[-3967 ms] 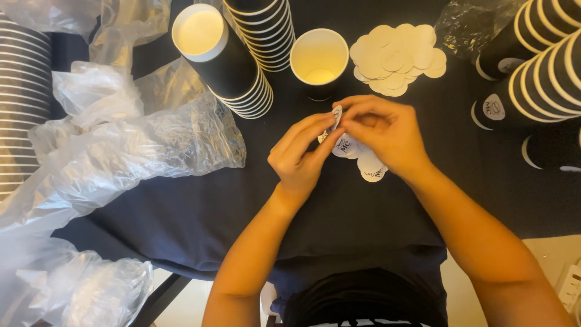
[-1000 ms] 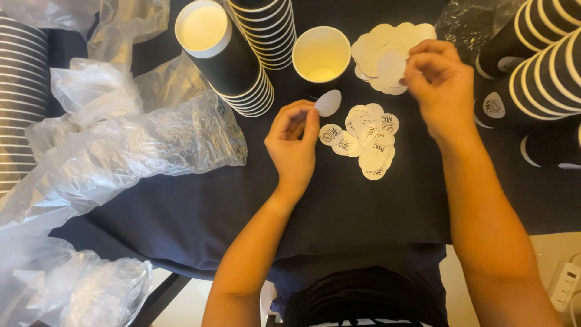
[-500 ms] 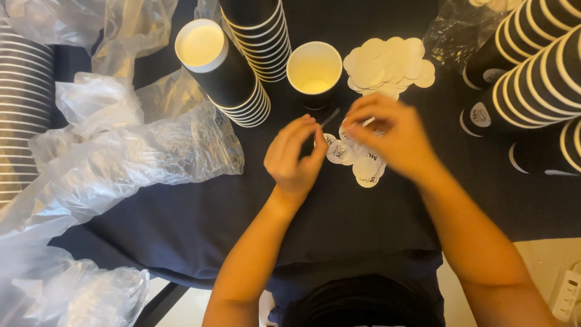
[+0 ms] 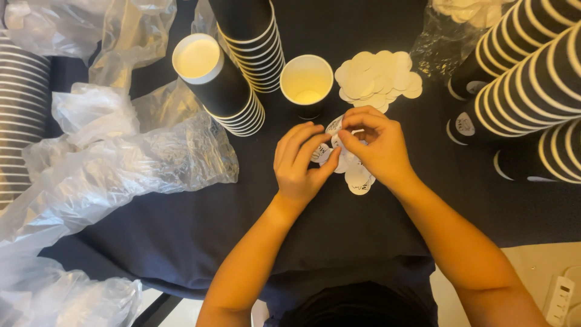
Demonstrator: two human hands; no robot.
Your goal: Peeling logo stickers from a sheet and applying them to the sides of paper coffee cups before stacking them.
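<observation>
Hands meet over a small pile of printed round stickers [image 4: 357,177] on the dark worktop [image 4: 181,230]. Left hand [image 4: 299,162] and right hand [image 4: 375,145] both pinch one sticker [image 4: 334,126] between fingertips, held just above the pile, near centre. Single open cup [image 4: 307,82] stands upright just beyond the hands, black outside, cream inside, nothing visible in it. Left of it, a tilted cup stack [image 4: 221,85] with its open top facing the camera, inside bare. Another tall stack [image 4: 251,36] behind, touching it. Blank white discs [image 4: 378,79] heaped right of the single cup, on the worktop. Lying cup stacks [image 4: 532,79] at right, rims striped white; some show a round label on the side. More nested cups [image 4: 21,115] at far left edge. Crumpled clear plastic bags [image 4: 121,163] cover the left side. Another clear bag [image 4: 448,30] at top right holds pale discs, partly cut off.
</observation>
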